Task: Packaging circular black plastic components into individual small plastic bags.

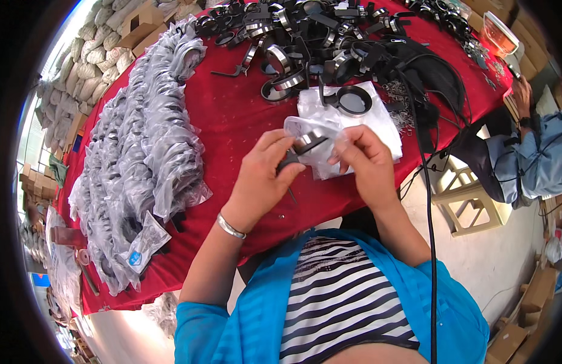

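Observation:
Between my left hand's (261, 176) thumb and fingers sits a ring-shaped part (309, 142), black with a silver band. Clear plastic film of a bag (298, 125) lies over and around it, and my right hand (369, 167) pinches the film's right side. How far the part sits inside the bag I cannot tell. Just beyond my hands, a stack of flat clear bags (384, 132) rests on the red cloth. Another black ring part (354, 101) with an arm lies on top of that stack.
Many bagged parts (138, 139) lie in rows along the left of the red-covered table (232, 115). Loose ring parts (287, 60) are heaped at the back. A black cable (428, 200) hangs at right, near a stool (469, 203) and another person's arm (522, 100).

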### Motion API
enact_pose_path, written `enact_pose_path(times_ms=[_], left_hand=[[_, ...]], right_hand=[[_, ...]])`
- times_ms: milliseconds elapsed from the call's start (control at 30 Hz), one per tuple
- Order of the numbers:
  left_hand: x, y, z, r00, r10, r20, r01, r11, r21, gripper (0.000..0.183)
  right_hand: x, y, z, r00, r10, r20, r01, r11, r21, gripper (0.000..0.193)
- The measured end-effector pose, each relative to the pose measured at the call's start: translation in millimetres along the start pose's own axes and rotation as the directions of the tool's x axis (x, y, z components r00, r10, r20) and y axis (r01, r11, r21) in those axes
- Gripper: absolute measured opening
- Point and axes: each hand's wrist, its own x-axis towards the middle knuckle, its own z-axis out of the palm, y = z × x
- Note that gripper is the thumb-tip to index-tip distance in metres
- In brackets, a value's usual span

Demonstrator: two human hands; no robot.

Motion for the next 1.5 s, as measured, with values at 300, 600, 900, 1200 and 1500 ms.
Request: enact_pose_path(times_ms=[300,600,900,1200,1500], left_hand=[[4.2,-4.1,5.9,0.989,-0.132,-0.073,0.132,0.991,0.001,0.032],[-0.3,5.7,-2.4,0.995,-0.095,0.043,0.104,0.947,-0.304,0.033],[-17.3,-4.7,-24.7,0.761,-0.642,-0.091,0.588,0.743,-0.322,0.033],[8.5,5.5,4.4,0.951,-0.307,0.028,0.306,0.929,-0.207,0.024],[53.3,-38.4,-22.3,0.947,-0.15,-0.283,0.175,0.983,0.063,0.009]], right_hand=[[-23.1,-21.4,29.9,0.686,-0.49,0.538,0.682,0.69,-0.243,0.008],[17.1,-6.7,-12.0,0.993,0.058,0.107,-0.058,0.998,-0.004,0.032],[12.9,-7.7,-19.8,0.995,-0.002,-0.101,0.005,1.0,0.03,0.017],[4.5,7.0,6.9,0.963,-0.264,-0.053,0.247,0.945,-0.215,0.026],[16.4,-3.5,13.5,0.95,-0.312,-0.018,0.301,0.93,-0.211,0.049]])
